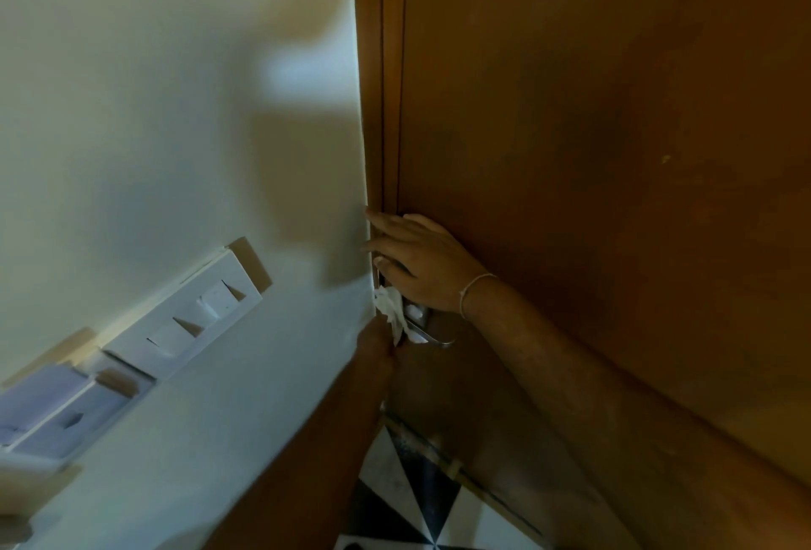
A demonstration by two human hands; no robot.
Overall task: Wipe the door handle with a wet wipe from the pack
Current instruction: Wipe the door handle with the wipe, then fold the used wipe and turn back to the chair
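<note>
Most of the task looks to be in hand: the wet wipe (392, 316) is out of its pack, which is nowhere in view, and already sits against the door handle (432, 336), so the wiping itself appears under way; how much of the handle is done I cannot tell.

Largest, to the right of and above both hands, is the wooden door (614, 132), a flat, matt brown panel with small scuffs. To their left runs the smooth, pale painted wall (153, 110), bearing a white plastic switch plate (193, 312) with rectangular rockers.

Below the hands lies tiled floor (412, 501), glossy black-and-white triangles.

The right hand (421, 268), fingers extended and close together, rests on the handle's upper part, steadying it. Under it the left hand (376, 343) pinches the crumpled white wipe against the curved, shiny metal handle.
</note>
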